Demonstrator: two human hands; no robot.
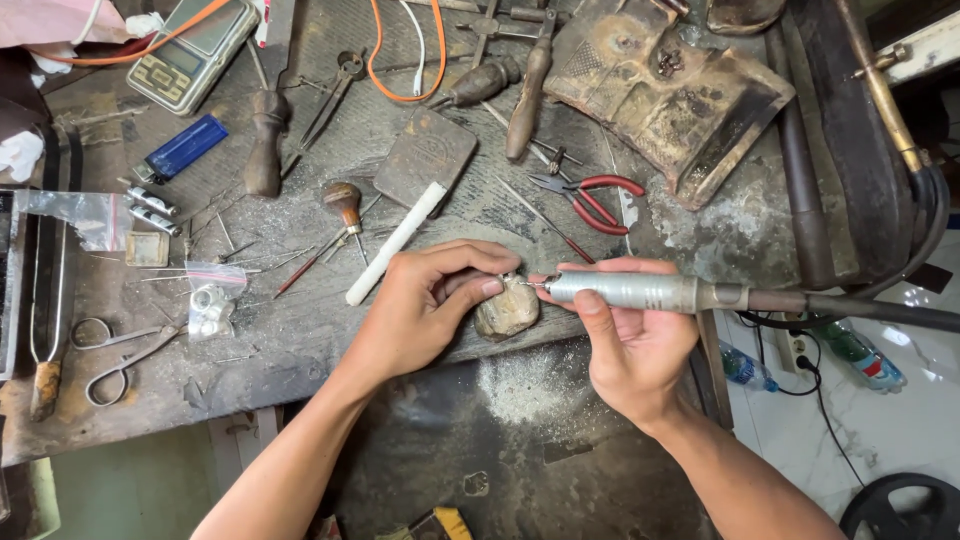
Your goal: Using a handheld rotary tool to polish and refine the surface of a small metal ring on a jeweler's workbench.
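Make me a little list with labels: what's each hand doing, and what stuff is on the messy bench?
Place: worn, dusty workbench
Left hand: pinches a small piece against a rounded block at the bench edge
Right hand: holds a silver rotary handpiece, tip at the piece
Cable: dark hose runs off to the right
Nearby tools: red-handled pliers, white stick, scissors, wooden-handled gravers
Far corner: pocket scale, blue lighter
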